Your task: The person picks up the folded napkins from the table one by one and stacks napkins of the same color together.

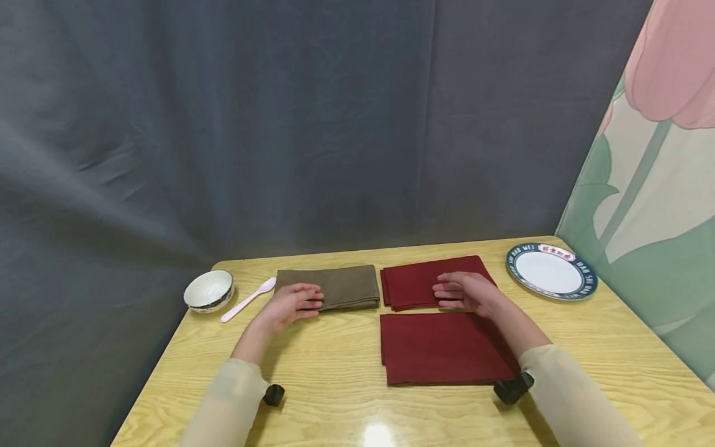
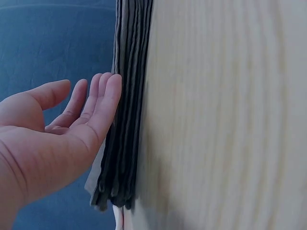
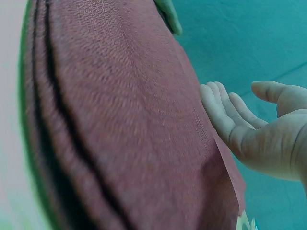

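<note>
A folded brown cloth (image 1: pixel 335 285) lies at the back of the table, its stacked layers showing along the near edge in the left wrist view. My left hand (image 1: pixel 293 304) is over its near left corner, fingers loosely extended and holding nothing. To the right lie two folded dark red cloths, a back one (image 1: pixel 408 284) and a front one (image 1: pixel 441 347). Above the back red cloth is my right hand (image 1: pixel 466 293), its fingers pointing left, relaxed, with nothing in them. In the right wrist view the front red cloth (image 3: pixel 129 115) fills much of the picture.
A white bowl with a dark patterned base (image 1: pixel 209 290) stands at the table's left edge, beside a pale pink spoon (image 1: pixel 248 300). At the back right is a white plate with a blue lettered rim (image 1: pixel 550 271). A dark curtain (image 1: pixel 335 124) hangs behind the wooden table (image 1: pixel 329 360).
</note>
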Demonstrator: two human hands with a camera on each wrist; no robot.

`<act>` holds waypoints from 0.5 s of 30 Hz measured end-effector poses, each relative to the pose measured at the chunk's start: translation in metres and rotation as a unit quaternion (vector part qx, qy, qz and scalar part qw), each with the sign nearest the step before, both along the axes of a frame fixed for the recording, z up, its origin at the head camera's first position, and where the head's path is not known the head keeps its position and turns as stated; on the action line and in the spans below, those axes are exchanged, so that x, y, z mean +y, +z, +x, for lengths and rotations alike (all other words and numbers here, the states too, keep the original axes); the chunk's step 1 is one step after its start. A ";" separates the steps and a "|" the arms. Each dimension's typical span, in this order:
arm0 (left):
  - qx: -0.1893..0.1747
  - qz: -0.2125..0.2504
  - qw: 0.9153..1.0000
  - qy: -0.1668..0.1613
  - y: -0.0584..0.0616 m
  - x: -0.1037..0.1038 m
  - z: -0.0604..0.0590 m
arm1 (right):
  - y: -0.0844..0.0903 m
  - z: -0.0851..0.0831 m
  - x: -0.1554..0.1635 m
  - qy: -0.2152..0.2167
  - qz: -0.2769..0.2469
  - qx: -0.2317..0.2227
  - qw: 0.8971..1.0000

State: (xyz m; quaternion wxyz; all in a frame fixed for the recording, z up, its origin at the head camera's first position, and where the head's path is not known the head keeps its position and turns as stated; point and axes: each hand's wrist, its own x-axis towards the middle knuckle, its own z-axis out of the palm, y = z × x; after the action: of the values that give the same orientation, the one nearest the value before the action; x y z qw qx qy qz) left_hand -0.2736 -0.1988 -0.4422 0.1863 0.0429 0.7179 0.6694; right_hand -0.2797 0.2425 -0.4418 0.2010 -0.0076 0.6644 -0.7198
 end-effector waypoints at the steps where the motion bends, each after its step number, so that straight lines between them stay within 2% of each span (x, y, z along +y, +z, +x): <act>1: 0.000 0.001 1.000 -0.001 -0.001 0.002 0.001 | 0.000 0.002 0.002 0.001 0.003 0.005 1.000; 8: 0.003 0.019 1.000 -0.015 -0.005 0.014 0.011 | 0.001 0.017 0.020 -0.018 0.010 0.026 0.999; 15: 0.002 0.028 0.999 -0.022 -0.010 0.025 0.014 | 0.001 0.032 0.033 -0.023 0.035 0.038 0.998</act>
State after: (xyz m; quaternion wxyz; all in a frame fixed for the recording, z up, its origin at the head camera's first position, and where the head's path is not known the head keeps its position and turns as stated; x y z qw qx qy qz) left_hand -0.2593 -0.1738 -0.4518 0.1981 0.0654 0.6981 0.6849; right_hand -0.2475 0.2760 -0.4403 0.1590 -0.0126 0.6964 -0.6997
